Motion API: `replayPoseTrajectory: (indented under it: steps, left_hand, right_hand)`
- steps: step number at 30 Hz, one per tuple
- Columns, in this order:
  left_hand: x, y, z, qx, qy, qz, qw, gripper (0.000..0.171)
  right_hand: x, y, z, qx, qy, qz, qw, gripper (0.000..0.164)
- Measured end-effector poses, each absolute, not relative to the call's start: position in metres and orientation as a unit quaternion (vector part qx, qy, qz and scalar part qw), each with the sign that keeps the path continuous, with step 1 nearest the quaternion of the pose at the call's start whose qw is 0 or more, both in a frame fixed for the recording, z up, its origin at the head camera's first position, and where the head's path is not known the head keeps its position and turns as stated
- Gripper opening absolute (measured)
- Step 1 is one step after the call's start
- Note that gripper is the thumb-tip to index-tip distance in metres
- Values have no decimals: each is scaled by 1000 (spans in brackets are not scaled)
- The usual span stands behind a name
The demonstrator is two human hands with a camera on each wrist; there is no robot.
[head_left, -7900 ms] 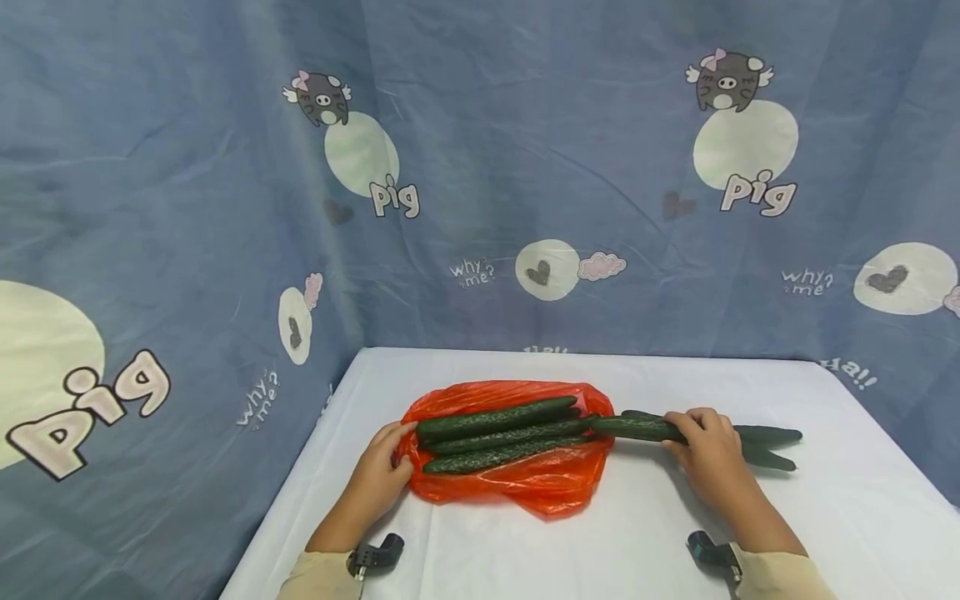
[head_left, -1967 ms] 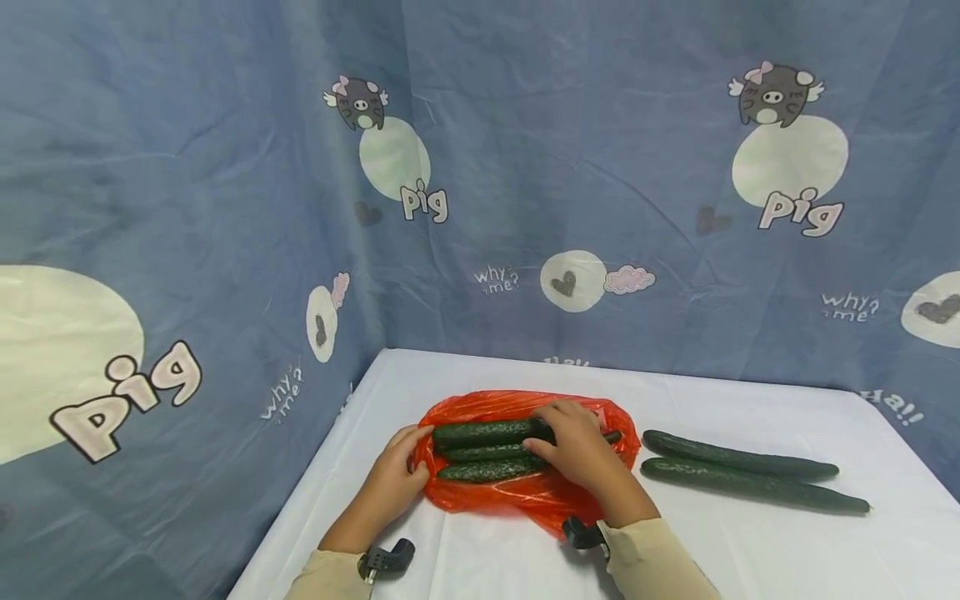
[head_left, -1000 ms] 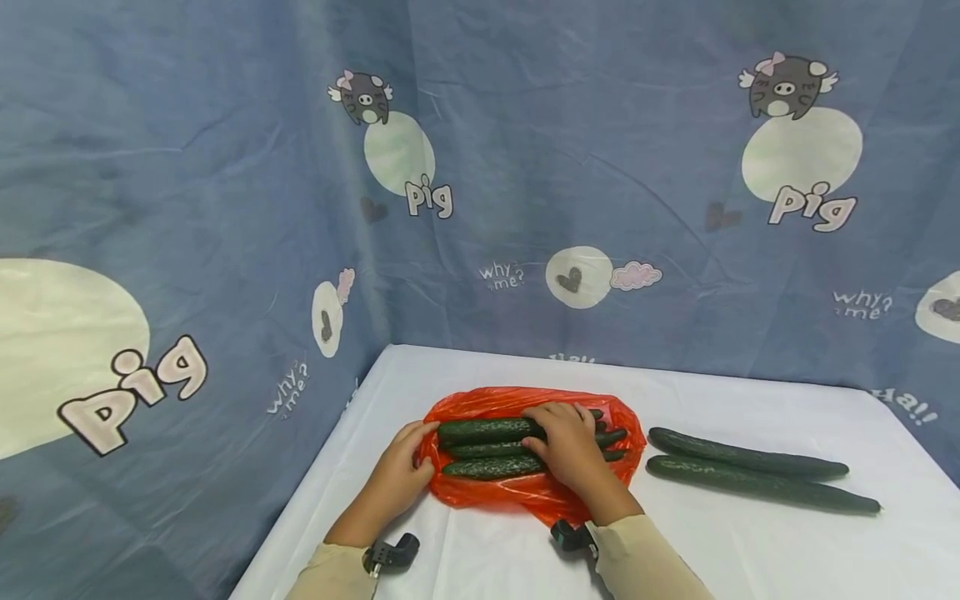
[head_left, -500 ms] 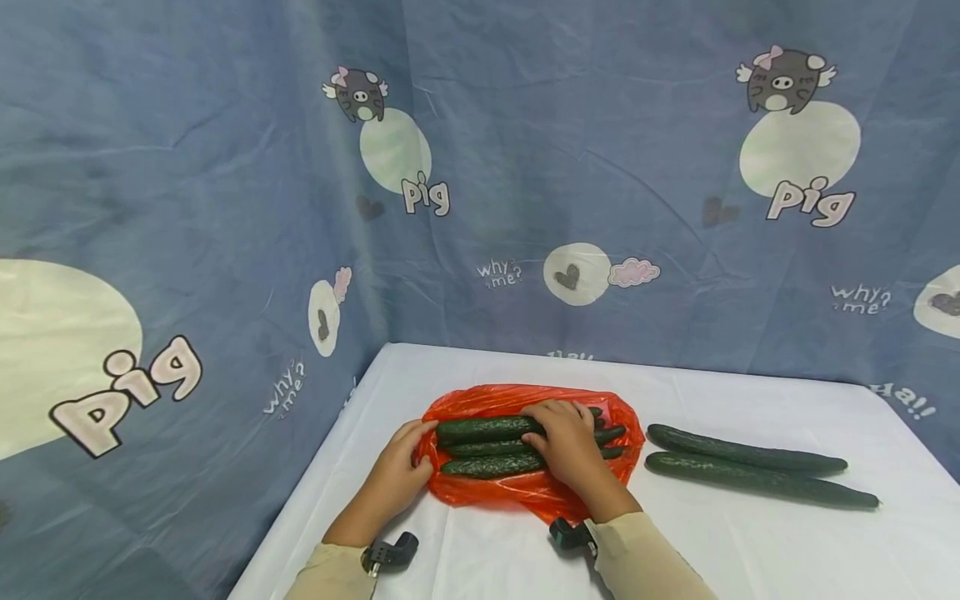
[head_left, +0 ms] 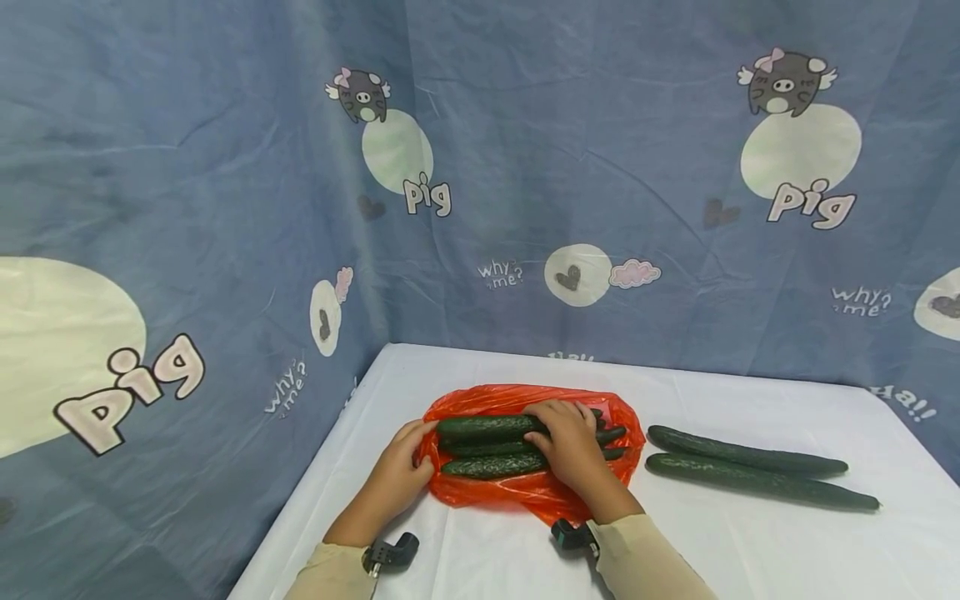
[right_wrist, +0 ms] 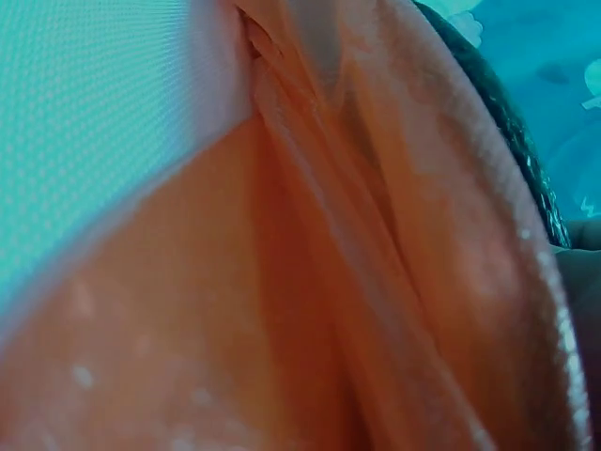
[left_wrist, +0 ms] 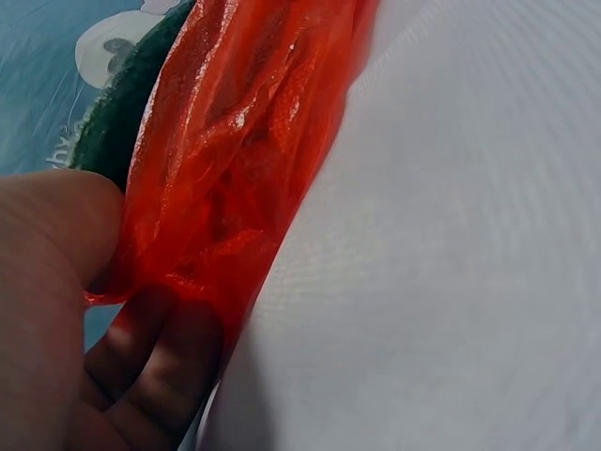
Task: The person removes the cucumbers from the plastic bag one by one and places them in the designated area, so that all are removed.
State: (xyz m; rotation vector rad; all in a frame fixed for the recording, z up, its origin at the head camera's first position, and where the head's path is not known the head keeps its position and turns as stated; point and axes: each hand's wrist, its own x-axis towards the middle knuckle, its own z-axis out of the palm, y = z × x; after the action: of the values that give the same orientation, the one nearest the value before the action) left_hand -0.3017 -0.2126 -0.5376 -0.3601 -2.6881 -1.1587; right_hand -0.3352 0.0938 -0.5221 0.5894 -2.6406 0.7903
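An orange-red plastic bag (head_left: 525,400) lies spread on the white table, with several dark green cucumbers (head_left: 487,467) side by side on it. At the bag's left end, my left hand (head_left: 397,471) pinches its edge between thumb and fingers; the left wrist view shows the red film (left_wrist: 235,169) between them, a cucumber (left_wrist: 122,113) behind. Reaching over the cucumbers from the near right, my right hand (head_left: 573,446) grips the far cucumber (head_left: 480,428), thumb on its near side. Its fingertips are partly hidden. The right wrist view is filled mostly by blurred bag film (right_wrist: 310,263).
Two more long cucumbers, a far one (head_left: 750,451) and a near one (head_left: 757,482), lie on the white tablecloth (head_left: 750,550) right of the bag. A blue printed curtain (head_left: 480,167) stands behind and to the left of the table.
Earlier my right hand held cucumbers at the right; two now lie there apart. It came over the bag, then shifted slightly left, and has stayed still since. My left hand kept its place.
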Motion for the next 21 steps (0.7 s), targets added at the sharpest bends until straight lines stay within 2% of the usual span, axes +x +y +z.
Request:
replayPoseTrajectory:
  steps: [21]
  left_hand:
    - [-300, -212, -535, -121, -910, -387, 93, 58]
  right_hand:
    - [-334, 100, -524, 235, -917, 252, 202, 38]
